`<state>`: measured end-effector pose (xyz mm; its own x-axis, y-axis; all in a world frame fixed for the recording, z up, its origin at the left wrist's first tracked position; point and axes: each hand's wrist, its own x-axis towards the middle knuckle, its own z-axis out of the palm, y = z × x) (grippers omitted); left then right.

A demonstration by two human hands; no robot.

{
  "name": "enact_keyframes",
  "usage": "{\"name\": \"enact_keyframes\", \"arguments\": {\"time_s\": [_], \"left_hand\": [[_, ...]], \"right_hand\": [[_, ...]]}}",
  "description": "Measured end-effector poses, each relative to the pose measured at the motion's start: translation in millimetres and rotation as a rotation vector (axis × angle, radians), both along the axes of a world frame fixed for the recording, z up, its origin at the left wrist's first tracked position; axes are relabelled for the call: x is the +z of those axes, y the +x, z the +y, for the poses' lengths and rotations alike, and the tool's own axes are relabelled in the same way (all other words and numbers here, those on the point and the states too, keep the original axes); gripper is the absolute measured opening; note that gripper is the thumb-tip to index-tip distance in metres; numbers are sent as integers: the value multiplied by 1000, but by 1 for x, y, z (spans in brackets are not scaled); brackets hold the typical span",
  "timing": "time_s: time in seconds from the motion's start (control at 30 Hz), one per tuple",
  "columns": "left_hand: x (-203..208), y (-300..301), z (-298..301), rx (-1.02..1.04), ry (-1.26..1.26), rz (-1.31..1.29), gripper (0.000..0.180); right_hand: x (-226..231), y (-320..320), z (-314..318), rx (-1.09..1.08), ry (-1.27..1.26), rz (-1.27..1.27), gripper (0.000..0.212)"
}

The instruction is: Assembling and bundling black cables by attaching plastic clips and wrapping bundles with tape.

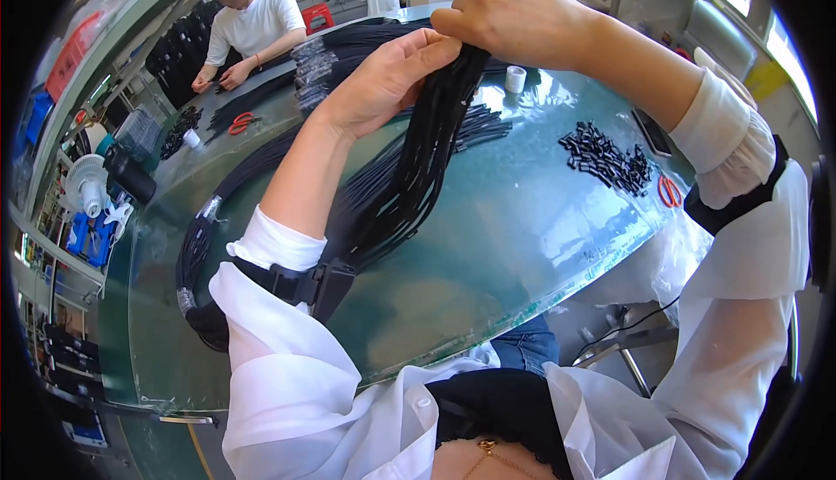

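Note:
My right hand [514,17] is closed around the upper end of a thick bundle of black cords [427,154], raised above the glossy green table [488,254]. Just left of it, my left hand [383,80] grips the same bundle near its top, thumb and fingers pinched together. Below my hands the cords hang down and curve back toward my left forearm. What the fingertips do at the top of the bundle is hidden. Behind the hanging cords, more loose cord ends [479,127] fan out over the tabletop.
A pile of short black tubes [605,160] lies at the right, beside red-handled scissors [669,191] and a phone [651,132]. A small white cup [515,79] stands farther back. Another cord bundle [261,156] curves along the left. Across the table a co-worker [252,32] handles cords.

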<state>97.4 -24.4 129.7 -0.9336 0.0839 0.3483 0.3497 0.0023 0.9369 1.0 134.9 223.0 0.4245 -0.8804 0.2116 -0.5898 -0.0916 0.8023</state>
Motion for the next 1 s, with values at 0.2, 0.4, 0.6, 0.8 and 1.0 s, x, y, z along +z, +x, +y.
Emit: {"name": "enact_keyframes", "arguments": {"time_s": [0.2,0.4,0.6,0.8,1.0], "left_hand": [[-12,-20,5,-69,-90,-169,36],[-19,-43,24,-133,-225,-118,30],[-35,-62,14,-261,76,-176,20],[-64,-64,-13,-297,209,-197,19],[-50,-48,1,-71,-62,24,20]], "right_hand": [[-35,-26,11,234,-185,67,12],[-39,-31,13,-94,66,-187,16],[-48,-43,5,-74,49,-154,23],[-89,-41,44,181,-499,-799,21],[-151,4,30,-405,-40,-1678,28]]}}
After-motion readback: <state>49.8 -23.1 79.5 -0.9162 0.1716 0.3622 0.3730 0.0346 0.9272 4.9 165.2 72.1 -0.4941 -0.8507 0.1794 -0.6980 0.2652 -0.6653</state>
